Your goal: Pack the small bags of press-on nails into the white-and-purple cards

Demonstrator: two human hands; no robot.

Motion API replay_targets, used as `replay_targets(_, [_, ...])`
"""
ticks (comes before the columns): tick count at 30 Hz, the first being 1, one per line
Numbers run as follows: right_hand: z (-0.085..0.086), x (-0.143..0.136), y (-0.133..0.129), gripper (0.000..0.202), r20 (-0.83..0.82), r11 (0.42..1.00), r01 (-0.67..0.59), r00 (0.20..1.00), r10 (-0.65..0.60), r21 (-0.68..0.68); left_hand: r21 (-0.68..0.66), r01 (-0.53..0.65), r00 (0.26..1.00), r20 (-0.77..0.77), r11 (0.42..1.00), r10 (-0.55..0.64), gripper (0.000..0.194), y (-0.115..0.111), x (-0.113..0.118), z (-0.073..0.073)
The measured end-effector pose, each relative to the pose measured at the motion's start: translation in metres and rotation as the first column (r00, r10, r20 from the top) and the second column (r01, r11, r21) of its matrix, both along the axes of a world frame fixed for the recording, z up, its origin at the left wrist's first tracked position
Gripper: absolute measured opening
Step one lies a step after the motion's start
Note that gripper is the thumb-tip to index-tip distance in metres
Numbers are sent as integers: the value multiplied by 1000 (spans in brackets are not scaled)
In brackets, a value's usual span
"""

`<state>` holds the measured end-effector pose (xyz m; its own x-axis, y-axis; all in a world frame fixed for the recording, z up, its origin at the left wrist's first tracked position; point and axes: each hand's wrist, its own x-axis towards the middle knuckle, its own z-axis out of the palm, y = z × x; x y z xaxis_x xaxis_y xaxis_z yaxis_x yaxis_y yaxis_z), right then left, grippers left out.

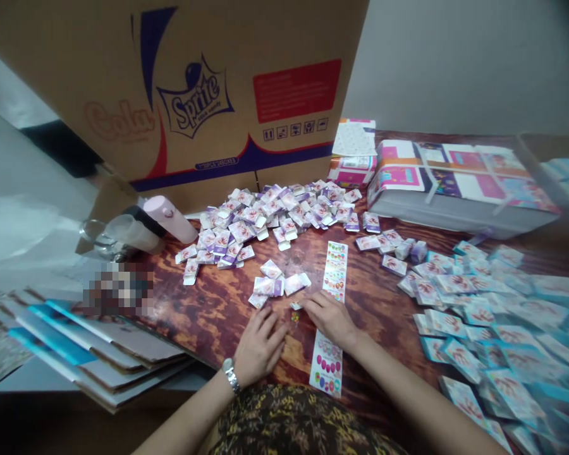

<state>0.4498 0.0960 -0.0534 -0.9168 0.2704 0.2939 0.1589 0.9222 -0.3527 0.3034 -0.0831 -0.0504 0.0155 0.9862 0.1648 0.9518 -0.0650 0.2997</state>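
Left hand (260, 344), wristwatch (230, 374) at the wrist, flat on the wooden table (208, 316), fingers loosely spread, nothing gripped. Right hand (329, 317) lying across a long sticker strip (332, 303), fingertips curled near a tiny coloured piece (294, 311) between the two hands; pinched or merely touched, cannot tell.

Just beyond the fingertips, a small cluster of folded purple-and-white mini boxes (275, 283). Farther back, a large heap of similar folded boxes (275, 218) against a big cardboard carton (194, 95). To the right, a wide spread of flat, unfolded teal blanks (493, 328), apparently still to be made up.

Judged from these piles: a good share folded, a comparable share left flat, work roughly midway.

At the left edge, stacked flattened cartons (76, 341) and a pink bottle (171, 218); behind right, a wrapped bundle of printed sheets (459, 180).
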Motion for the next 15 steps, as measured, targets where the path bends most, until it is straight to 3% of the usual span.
replay_targets(4, [-2, -3, 8, 21, -33, 961, -261, 964, 265, 89, 20, 5, 999, -37, 1000, -4, 37, 20, 8, -6])
replay_targets(7, [-7, -5, 10, 23, -39, 910, -391, 916, 400, 137, 20, 27, 999, -28, 999, -26, 34, 19, 4, -11])
replay_targets(12, [-13, -6, 9, 20, 46, 894, -421, 907, 419, 153, 90, 101, 993, 49, 991, -105, 38, 11, -8, -7])
replay_targets(15, [-8, -9, 5, 20, 106, 892, -412, 911, 399, 186, 137, 5, 997, 75, 990, -15, 38, 19, -21, 2])
